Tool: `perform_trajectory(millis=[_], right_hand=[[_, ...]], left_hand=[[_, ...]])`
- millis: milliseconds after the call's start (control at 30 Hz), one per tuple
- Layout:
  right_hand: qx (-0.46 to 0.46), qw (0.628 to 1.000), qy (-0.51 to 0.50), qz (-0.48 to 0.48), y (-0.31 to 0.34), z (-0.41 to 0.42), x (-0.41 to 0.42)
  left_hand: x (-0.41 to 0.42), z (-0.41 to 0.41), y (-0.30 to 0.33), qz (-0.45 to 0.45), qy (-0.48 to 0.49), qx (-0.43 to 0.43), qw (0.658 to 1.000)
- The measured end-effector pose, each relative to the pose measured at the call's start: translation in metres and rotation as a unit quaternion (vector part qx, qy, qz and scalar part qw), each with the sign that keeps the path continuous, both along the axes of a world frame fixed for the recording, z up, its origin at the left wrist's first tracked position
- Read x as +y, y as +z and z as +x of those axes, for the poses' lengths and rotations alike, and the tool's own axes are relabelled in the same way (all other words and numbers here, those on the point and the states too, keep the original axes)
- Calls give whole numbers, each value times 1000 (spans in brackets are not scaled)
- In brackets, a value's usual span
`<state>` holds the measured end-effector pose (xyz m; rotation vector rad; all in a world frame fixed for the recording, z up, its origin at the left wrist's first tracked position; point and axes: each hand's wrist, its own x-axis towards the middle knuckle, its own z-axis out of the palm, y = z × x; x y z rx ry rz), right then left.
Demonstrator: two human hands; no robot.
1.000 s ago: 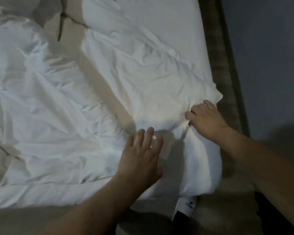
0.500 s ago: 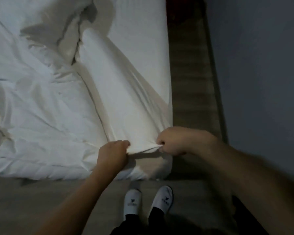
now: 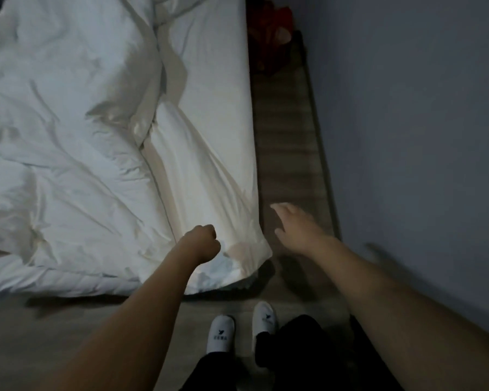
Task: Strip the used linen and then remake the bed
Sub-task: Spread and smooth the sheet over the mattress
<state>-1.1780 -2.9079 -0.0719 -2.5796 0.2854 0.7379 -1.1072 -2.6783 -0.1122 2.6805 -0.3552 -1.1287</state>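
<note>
Stripping underway: left hand [image 3: 202, 239] clenched on the sheet [image 3: 198, 176] corner, right hand [image 3: 292, 225] spread free; next, probably regrip and pull.

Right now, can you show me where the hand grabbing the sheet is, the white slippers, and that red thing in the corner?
left hand [image 3: 202, 241], head view, on the knuckles of the fist gripping the sheet [image 3: 209, 176].
white slippers [image 3: 220, 335], head view, top of the left one.
red thing [image 3: 270, 38], head view, its middle; too dark to identify.

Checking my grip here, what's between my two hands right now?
In the head view, the sheet corner hangs off the bed between them. The left hand grips it; the right hand is off it, over floor.
</note>
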Motion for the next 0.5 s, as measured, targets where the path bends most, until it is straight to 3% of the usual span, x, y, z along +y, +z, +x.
perform_trajectory(millis=[100,500], right_hand=[[-56,997,45,-3,25,11,-19],[-47,989,137,-36,45,116,-186]], left_hand=[[-30,3,24,-6,28,-35,999],[-142,82,36,51,165,-19,985]])
